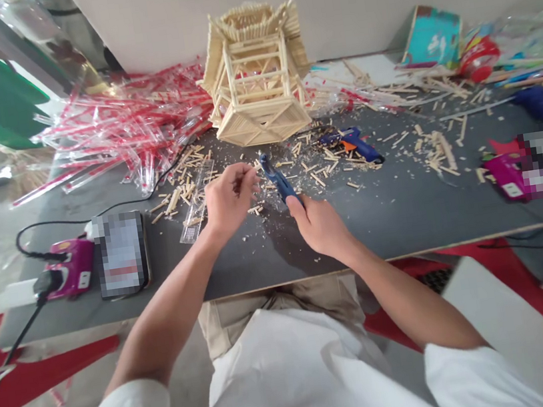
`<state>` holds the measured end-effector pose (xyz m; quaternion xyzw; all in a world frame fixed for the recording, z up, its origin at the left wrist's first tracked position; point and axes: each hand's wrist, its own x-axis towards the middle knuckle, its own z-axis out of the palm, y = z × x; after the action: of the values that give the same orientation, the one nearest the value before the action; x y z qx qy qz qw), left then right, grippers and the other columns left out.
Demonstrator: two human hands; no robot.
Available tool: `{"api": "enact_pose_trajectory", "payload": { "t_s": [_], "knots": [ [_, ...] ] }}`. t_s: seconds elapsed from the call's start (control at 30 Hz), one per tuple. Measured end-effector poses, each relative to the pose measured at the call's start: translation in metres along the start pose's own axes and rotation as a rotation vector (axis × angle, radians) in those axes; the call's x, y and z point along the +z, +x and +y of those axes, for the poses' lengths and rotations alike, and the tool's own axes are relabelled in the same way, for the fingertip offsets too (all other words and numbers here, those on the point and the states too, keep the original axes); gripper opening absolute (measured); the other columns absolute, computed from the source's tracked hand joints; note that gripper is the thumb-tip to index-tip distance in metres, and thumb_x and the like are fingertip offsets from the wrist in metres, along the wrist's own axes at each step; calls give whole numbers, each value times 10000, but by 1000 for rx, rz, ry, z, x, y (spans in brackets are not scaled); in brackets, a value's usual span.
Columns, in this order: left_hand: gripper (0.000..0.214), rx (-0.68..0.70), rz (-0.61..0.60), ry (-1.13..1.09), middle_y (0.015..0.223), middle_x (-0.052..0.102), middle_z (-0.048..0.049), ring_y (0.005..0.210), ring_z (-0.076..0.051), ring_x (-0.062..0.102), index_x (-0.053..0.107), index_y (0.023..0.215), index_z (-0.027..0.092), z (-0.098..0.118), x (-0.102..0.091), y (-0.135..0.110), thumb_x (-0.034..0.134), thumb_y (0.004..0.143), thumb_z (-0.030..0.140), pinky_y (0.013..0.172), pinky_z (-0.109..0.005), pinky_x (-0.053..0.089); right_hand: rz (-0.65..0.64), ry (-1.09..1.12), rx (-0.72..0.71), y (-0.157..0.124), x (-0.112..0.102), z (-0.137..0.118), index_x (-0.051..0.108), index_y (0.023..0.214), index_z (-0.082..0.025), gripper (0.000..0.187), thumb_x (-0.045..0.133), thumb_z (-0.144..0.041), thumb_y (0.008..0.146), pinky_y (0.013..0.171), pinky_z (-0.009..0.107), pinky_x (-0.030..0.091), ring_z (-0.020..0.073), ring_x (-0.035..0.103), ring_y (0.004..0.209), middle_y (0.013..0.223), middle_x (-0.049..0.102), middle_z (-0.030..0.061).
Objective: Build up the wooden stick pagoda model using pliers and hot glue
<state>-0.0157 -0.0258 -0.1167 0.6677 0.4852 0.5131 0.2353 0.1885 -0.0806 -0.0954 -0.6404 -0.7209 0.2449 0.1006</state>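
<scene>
My right hand (319, 224) is closed around a blue glue gun (276, 177), nozzle pointing up and away toward my left hand. My left hand (228, 196) is pinched shut on a small wooden stick piece held close to the nozzle; the piece is barely visible. Both hands hover over the dark table (394, 213). Behind them stands a wooden stick tower model (256, 74), tilted on its side. Cut stick pieces (183, 185) lie scattered around it.
A heap of red and clear wrappers (124, 126) fills the back left. A second blue glue gun (354, 144) lies right of centre. A phone (121, 253) and a purple device (69, 265) with cables sit at the left; a clear ruler (197, 204) lies nearby. Colourful clutter is at the right.
</scene>
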Motion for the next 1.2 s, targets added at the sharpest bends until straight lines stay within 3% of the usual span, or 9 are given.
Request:
{"api": "enact_pose_trajectory", "payload": {
  "t_s": [0.1,0.2,0.33,0.47,0.6,0.73,0.93,1.07,1.2],
  "knots": [
    [198,19,13,-60,802,758,-12,613,-108,716,644,1005,201,4,-2,0,607,1040,392,588,-220,592,18,-184,36,-10,-8,-2,615,1002,-166,560,236,-564,1111,653,340,397,292,732,789,875,754,155],
    [182,-8,-38,-66,790,748,-15,599,-107,697,633,1003,204,11,-5,1,595,1044,377,586,-227,585,94,-356,13,-18,-12,-1,608,1042,-131,531,318,-573,1093,718,370,453,332,720,891,964,733,213],
    [178,5,-194,-10,750,720,-19,631,-123,689,619,973,207,19,-10,6,575,1038,366,597,-237,558,142,-480,-75,-19,-8,7,607,1084,-112,486,490,-581,1036,855,469,501,398,652,1041,1058,681,229],
    [125,101,-341,113,753,713,-15,630,-121,647,620,968,203,27,-14,13,573,1023,306,602,-246,508,113,-428,-143,-9,-11,18,629,1138,-86,606,644,-653,926,941,538,508,426,625,1084,1113,656,237],
    [100,148,-407,141,762,715,-1,645,-113,635,624,967,203,41,-14,22,563,1029,252,620,-250,489,161,-23,-312,11,-36,16,626,1280,-144,422,661,-435,977,1012,487,531,347,653,1178,1228,685,185],
    [114,107,-434,36,728,697,8,612,-104,629,613,950,195,54,-10,36,576,1037,261,595,-242,503,207,407,-406,29,-68,0,678,1156,-212,228,657,-374,996,858,359,585,211,738,897,1033,769,68],
    [100,66,-351,-117,807,700,-5,658,-120,702,606,987,209,70,-5,67,597,1048,287,565,-249,588,361,395,-503,47,-106,-20,707,1031,-206,107,661,-293,988,788,323,571,176,711,802,910,748,34],
    [190,2,-382,-161,869,707,-26,702,-137,754,606,1028,190,82,-5,93,581,1075,372,520,-220,603,522,125,-612,57,-129,-33,698,1015,-226,80,622,-238,995,836,344,552,184,690,845,949,733,41],
    [319,23,-399,-133,855,699,-12,758,-158,785,621,1071,191,90,-8,113,618,1046,509,509,-189,609,495,-26,-625,58,-151,-49,693,1019,-255,93,603,-236,1005,831,346,551,197,698,857,955,746,36]
  ]
}}
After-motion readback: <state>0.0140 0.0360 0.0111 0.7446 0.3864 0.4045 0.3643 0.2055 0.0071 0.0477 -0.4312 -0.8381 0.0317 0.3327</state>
